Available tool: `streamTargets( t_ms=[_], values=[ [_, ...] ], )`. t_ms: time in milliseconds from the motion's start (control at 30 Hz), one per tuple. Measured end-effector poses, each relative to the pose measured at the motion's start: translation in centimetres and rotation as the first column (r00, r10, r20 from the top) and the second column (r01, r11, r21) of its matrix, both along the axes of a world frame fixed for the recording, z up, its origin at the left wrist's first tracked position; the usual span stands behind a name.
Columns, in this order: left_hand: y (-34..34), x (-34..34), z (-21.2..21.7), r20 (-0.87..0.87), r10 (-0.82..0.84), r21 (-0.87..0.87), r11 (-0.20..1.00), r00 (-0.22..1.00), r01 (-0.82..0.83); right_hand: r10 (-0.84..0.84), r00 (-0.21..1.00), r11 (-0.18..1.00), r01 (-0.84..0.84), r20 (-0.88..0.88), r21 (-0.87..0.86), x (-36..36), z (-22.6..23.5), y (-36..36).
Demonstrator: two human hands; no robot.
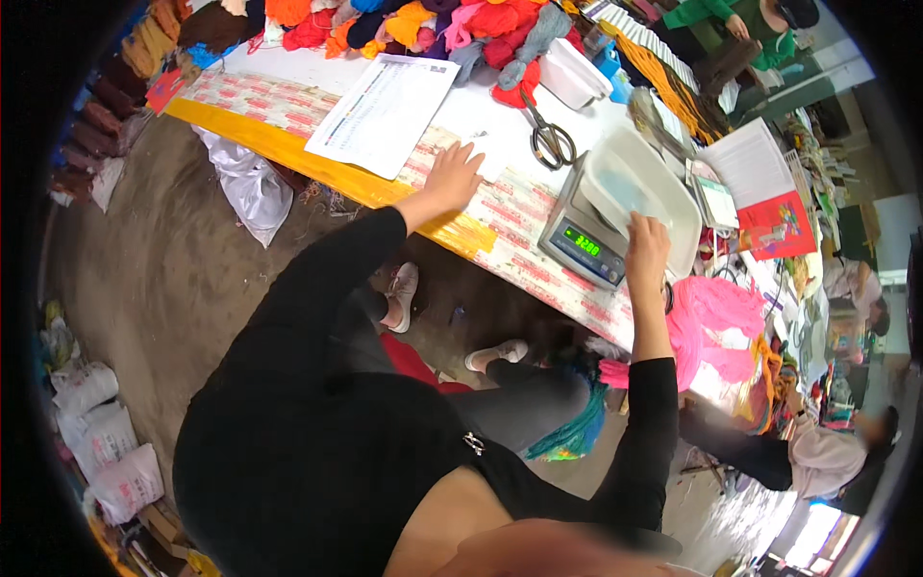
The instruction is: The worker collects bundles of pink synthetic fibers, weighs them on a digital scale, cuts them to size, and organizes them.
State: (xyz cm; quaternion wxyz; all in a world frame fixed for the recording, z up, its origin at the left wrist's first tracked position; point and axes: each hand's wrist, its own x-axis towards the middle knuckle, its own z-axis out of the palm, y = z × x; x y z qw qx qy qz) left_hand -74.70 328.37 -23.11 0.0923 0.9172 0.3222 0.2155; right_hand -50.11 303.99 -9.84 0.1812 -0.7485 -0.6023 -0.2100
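My left hand (pixel 452 180) lies on the printed table covering near the yellow-taped front edge, fingers spread and nothing in them. Beside it is a white printed sheet (pixel 383 115). My right hand (pixel 648 252) is closed, its fingers curled down at the near side of a white plastic tray (pixel 685 207). Whether the fingers grip the tray's rim or something small inside it, I cannot make out. The tray stands on a digital scale (pixel 577 226) with a lit green display. Black-handled scissors (pixel 551 144) lie on the table left of the tray.
Colourful yarn skeins (pixel 413 24) heap along the table's far side, near a white tub (pixel 574 72). Pink yarn (pixel 711 327) hangs close to my right forearm. An open booklet (pixel 755 173) lies to the right. White sacks (pixel 125 462) stand on the floor. Other people are at the right.
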Motion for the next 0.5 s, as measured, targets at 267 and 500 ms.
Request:
streamTargets(
  t_ms=[267,500],
  values=[
    [-9.2,-6.1,3.4,0.008,-0.162,-0.076,0.984,0.987,0.162,0.080,0.990,0.982,-0.058,-0.115,0.182,-7.6,0.4,-0.7],
    [-9.8,-8.5,2.4,0.061,-0.354,0.060,0.934,0.933,0.351,0.217,0.805,0.976,-0.186,-0.551,0.112,-14.4,-9.0,2.3]
  ],
)
